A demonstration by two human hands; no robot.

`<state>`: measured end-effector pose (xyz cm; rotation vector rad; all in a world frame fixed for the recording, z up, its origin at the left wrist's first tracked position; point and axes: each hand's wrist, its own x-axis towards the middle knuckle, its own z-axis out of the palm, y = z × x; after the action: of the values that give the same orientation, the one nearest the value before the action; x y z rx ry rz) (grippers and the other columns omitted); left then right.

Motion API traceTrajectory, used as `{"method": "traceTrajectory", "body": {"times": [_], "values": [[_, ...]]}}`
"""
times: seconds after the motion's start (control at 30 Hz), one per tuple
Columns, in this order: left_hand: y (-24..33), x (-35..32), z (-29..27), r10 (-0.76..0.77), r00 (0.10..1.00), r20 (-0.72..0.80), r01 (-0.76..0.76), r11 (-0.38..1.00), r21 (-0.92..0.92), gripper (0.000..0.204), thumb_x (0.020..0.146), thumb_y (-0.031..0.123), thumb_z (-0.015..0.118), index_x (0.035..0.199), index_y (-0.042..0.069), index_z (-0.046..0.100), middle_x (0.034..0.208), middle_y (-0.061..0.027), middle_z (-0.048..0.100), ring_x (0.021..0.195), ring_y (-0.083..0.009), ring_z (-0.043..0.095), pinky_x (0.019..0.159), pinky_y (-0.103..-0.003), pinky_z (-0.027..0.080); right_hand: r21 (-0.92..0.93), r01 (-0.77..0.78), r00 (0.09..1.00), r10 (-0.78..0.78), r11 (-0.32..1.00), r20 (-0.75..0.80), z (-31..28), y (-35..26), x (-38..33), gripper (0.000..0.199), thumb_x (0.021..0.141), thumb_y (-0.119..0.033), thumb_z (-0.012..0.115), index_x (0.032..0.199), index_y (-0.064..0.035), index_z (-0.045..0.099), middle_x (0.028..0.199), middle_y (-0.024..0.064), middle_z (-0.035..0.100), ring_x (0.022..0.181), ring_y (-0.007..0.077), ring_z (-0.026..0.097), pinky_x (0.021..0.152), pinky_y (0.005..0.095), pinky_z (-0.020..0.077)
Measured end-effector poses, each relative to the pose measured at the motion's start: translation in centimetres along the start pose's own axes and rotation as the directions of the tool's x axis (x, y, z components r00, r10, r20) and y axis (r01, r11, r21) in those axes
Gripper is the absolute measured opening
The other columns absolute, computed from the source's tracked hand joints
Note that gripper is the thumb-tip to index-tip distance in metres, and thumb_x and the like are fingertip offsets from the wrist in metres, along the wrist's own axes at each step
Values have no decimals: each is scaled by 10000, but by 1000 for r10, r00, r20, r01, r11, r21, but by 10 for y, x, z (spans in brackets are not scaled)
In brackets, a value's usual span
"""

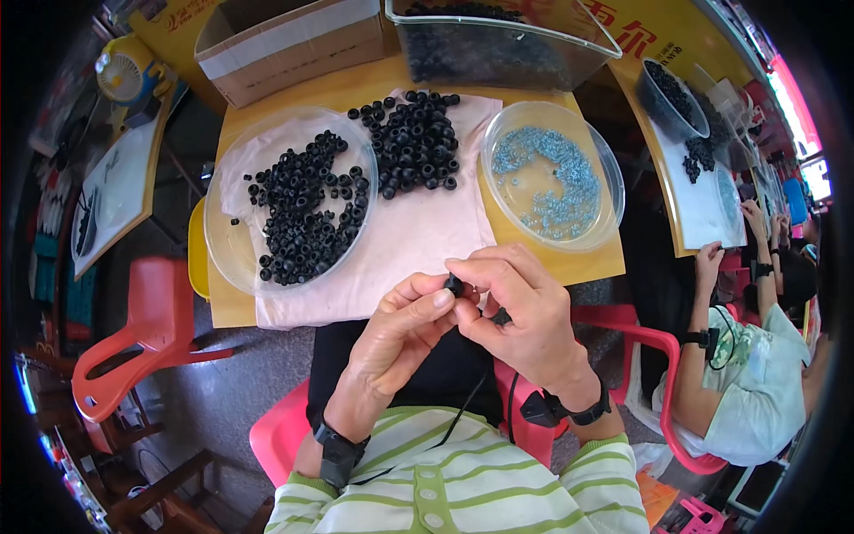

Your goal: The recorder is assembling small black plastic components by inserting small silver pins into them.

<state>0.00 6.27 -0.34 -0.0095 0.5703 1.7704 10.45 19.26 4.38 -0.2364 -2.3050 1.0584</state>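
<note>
My left hand point(405, 329) and my right hand point(527, 307) meet over my lap at the table's front edge. Between their fingertips they pinch a small round black bead point(455, 285). Another dark piece point(501, 316) shows under the curled fingers of my right hand, too hidden to name. Ahead lies a loose heap of black beads point(416, 142) on a pale pink cloth point(454, 227). To its left, a clear round tray point(218, 236) carries smaller black pieces point(307, 222). On the right, a second clear round tray point(614, 218) holds tiny blue-grey beads point(569, 178).
A cardboard box point(294, 49) and a clear bin point(498, 53) of black pieces stand along the table's back. Red plastic chairs point(156, 311) flank the yellow table point(596, 258). At right, a person in a pale shirt point(756, 383) sits by another table point(685, 200).
</note>
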Motion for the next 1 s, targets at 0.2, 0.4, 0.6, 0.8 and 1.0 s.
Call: {"method": "traceTrajectory", "body": {"times": [0.2,0.4,0.6,0.8,1.0], "values": [[4,-2,2,137,990,-16,-133,981,144,99,881,25,663,980,28,661,1013,-96,675,969,-189,656,922,-336,523,144,-127,987,111,981,116,-16,-3,11,128,844,-1,668,972,-11,664,876,95,631,721,190,618,595,271,498],[0,-2,4,305,952,-20,-275,883,380,139,865,-4,668,1002,10,654,1011,-98,670,953,-195,664,912,-337,533,101,-121,990,112,988,91,-12,1,10,129,824,13,676,951,-11,666,845,83,634,713,176,609,597,282,499],[3,-1,-2,79,997,-3,-78,992,99,115,876,22,667,990,39,666,1016,-98,674,964,-194,658,915,-336,526,97,-101,994,95,990,62,-11,-4,7,190,788,3,701,969,-31,658,884,95,623,702,197,600,597,290,503],[5,-1,0,-31,998,50,31,1000,-1,107,890,35,657,993,58,674,1023,-96,680,954,-176,659,921,-332,514,-15,8,1000,-8,1000,24,-5,-7,6,311,682,46,707,977,-27,641,904,102,626,732,256,604,622,332,514],[-3,1,4,3,1000,1,-3,997,72,110,884,19,662,994,23,668,1001,-90,683,939,-149,653,876,-289,526,-205,146,987,-157,968,-41,3,3,-11,325,632,67,715,935,-8,624,887,104,639,750,273,618,655,337,527]]}}
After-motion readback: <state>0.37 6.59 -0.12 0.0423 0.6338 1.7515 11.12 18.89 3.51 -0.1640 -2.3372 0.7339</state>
